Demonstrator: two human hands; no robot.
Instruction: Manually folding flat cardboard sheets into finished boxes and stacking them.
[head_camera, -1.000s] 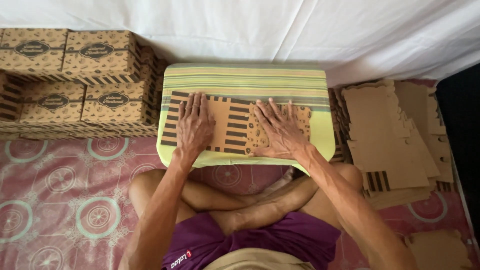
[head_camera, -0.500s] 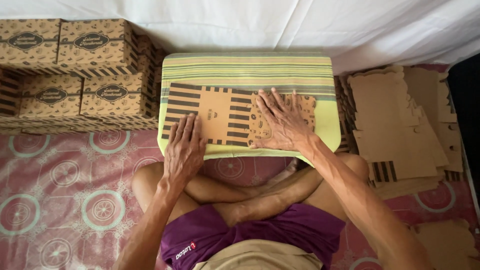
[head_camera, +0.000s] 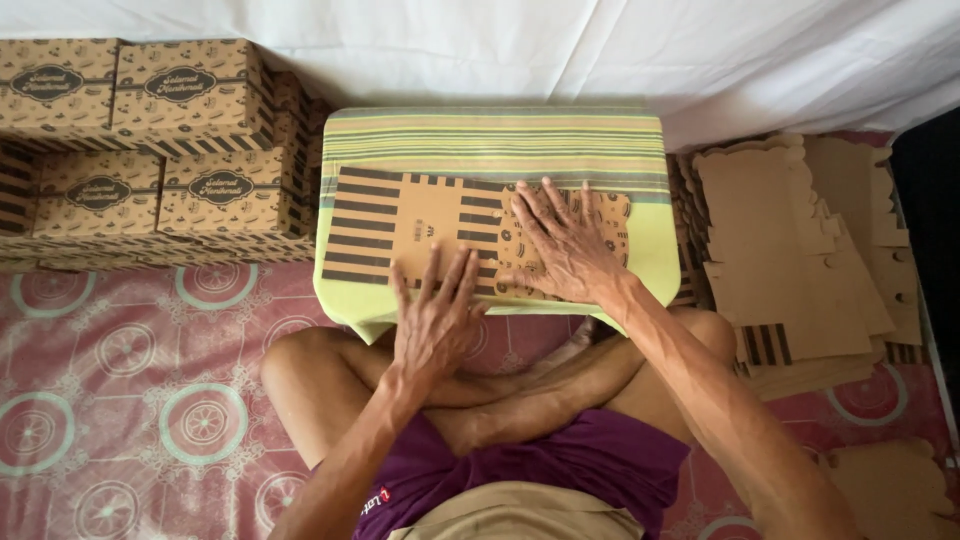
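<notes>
A flat box blank (head_camera: 420, 232) is lying unfolded on the striped cushion (head_camera: 500, 140), printed side up, near the front edge. No flap is being seen raised yet; folding is judged not begun on this piece.

The right hand (head_camera: 565, 245) is being pressed flat on the blank's right portion, fingers spread and released, nothing grasped. The left hand (head_camera: 435, 320) is being held at the cushion's front edge, fingers extended and open, fingertips overlapping the blank's near margin; whether they are touching it cannot be told.

Finished boxes (head_camera: 150, 140) are being kept stacked to the left, against the white sheet (head_camera: 600, 50). A pile of blanks (head_camera: 790, 250) is waiting to the right, on the patterned mat (head_camera: 120, 400).

Judgement: a good number are done, many are left; the present blank is at its first step.
</notes>
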